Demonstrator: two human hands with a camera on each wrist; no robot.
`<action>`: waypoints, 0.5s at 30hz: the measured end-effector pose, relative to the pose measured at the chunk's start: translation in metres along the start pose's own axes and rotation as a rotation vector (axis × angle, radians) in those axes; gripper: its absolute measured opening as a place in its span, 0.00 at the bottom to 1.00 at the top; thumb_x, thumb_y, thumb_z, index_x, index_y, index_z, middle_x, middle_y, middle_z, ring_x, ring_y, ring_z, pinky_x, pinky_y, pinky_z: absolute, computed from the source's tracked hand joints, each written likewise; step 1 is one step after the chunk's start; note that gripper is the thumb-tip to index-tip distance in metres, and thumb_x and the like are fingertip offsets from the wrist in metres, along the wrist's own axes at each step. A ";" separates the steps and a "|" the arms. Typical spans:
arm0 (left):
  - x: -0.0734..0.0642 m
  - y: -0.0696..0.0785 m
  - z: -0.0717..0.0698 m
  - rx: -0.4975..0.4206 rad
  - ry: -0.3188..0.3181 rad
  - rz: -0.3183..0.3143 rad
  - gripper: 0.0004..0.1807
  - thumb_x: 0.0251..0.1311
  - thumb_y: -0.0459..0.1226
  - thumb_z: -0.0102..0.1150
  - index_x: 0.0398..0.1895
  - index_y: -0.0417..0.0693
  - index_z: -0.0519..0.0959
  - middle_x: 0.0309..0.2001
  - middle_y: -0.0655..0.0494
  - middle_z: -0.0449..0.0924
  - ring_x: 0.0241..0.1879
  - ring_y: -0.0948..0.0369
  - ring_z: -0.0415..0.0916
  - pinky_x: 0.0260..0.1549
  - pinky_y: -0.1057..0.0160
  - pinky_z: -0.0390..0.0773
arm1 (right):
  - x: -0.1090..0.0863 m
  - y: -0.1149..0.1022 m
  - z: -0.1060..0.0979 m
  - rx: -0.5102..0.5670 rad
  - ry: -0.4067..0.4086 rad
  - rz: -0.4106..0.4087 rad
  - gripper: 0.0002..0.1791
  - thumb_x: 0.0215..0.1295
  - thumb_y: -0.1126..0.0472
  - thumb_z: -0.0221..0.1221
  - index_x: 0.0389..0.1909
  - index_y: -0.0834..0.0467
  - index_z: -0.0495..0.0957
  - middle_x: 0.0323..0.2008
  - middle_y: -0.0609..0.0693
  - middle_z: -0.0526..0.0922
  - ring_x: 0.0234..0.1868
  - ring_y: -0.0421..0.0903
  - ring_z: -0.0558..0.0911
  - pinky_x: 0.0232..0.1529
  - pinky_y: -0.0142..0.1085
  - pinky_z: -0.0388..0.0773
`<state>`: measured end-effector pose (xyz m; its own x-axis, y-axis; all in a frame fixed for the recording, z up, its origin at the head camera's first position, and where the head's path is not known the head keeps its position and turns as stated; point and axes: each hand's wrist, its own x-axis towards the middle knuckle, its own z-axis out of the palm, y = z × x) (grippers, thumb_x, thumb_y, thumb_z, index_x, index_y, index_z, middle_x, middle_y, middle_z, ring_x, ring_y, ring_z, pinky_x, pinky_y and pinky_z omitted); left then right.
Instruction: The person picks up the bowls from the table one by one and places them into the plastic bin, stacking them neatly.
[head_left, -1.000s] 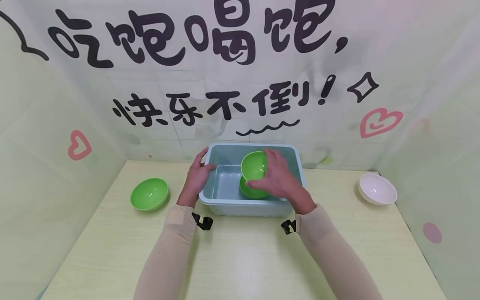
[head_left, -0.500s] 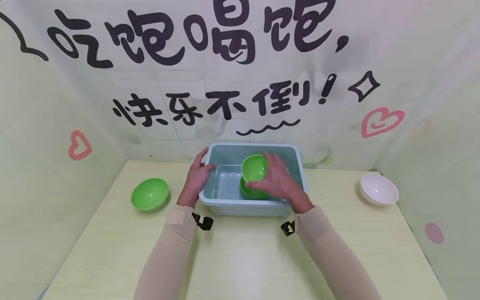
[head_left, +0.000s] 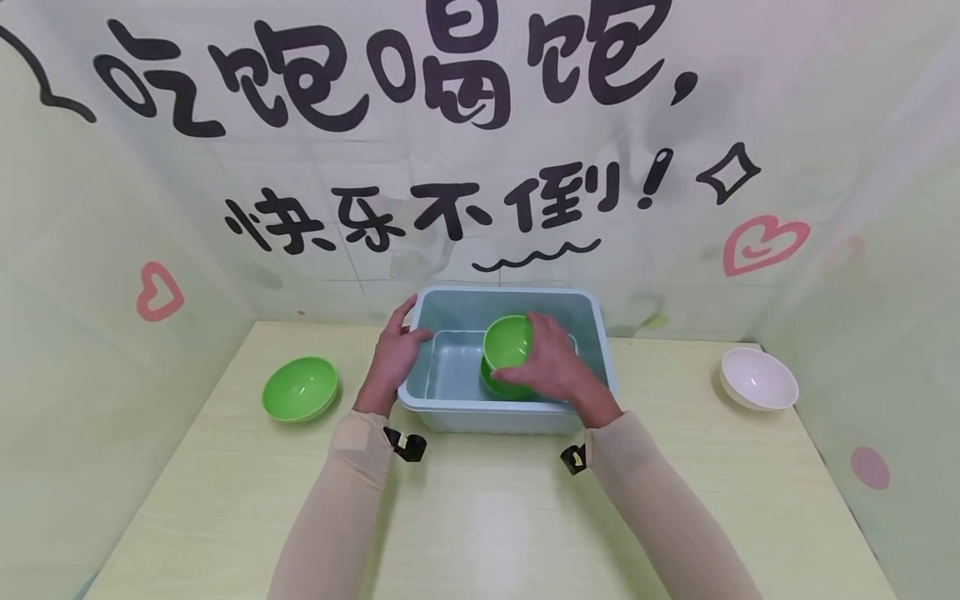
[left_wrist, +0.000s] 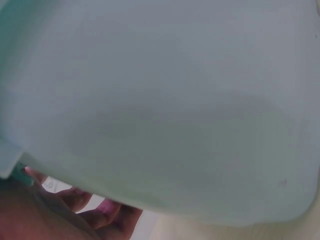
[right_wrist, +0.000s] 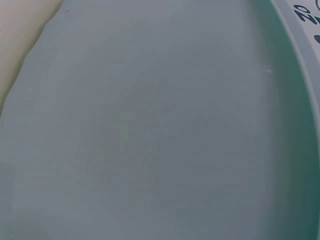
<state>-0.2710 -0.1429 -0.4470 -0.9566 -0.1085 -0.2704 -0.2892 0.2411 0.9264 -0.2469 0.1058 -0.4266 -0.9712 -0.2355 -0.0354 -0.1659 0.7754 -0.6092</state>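
A light blue plastic bin (head_left: 480, 419) stands on the table near the back wall. My left hand (head_left: 395, 357) grips its left rim, thumb over the edge and fingers outside; in the left wrist view the bin's wall (left_wrist: 165, 100) fills most of the picture. Inside the bin, my right hand (head_left: 551, 358) holds a small green bowl (head_left: 506, 340) by its right side. Beneath it sits another green bowl (head_left: 501, 386), partly hidden by the held bowl and the hand. Only the bin's grey-blue wall (right_wrist: 150, 120) fills the right wrist view; the right hand is out of sight there.
A green bowl (head_left: 300, 389) rests on the table to the left of the bin. Far right, a white bowl (head_left: 759, 379) stands near the side wall. Printed sheets enclose the table (head_left: 480, 517) at the back and sides.
The right hand has lowered the held green bowl slightly, toward the bowl beneath it. My left hand stays on the bin's rim.
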 end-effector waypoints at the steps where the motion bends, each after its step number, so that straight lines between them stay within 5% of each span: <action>1: 0.000 0.000 0.000 -0.001 0.001 -0.001 0.39 0.70 0.41 0.51 0.81 0.75 0.52 0.72 0.41 0.67 0.65 0.41 0.73 0.62 0.38 0.76 | 0.000 0.000 0.001 -0.007 -0.002 0.001 0.64 0.46 0.39 0.74 0.78 0.64 0.52 0.73 0.63 0.63 0.66 0.59 0.71 0.61 0.55 0.79; 15: 0.001 -0.003 -0.001 0.000 -0.003 0.000 0.39 0.70 0.41 0.50 0.81 0.76 0.51 0.73 0.41 0.66 0.65 0.41 0.73 0.61 0.38 0.77 | 0.003 0.003 0.011 -0.128 -0.022 0.015 0.65 0.46 0.38 0.75 0.77 0.65 0.51 0.71 0.65 0.63 0.66 0.64 0.71 0.62 0.57 0.78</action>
<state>-0.2711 -0.1447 -0.4493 -0.9568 -0.1058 -0.2707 -0.2888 0.2416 0.9264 -0.2488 0.1009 -0.4370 -0.9700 -0.2351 -0.0625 -0.1729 0.8471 -0.5025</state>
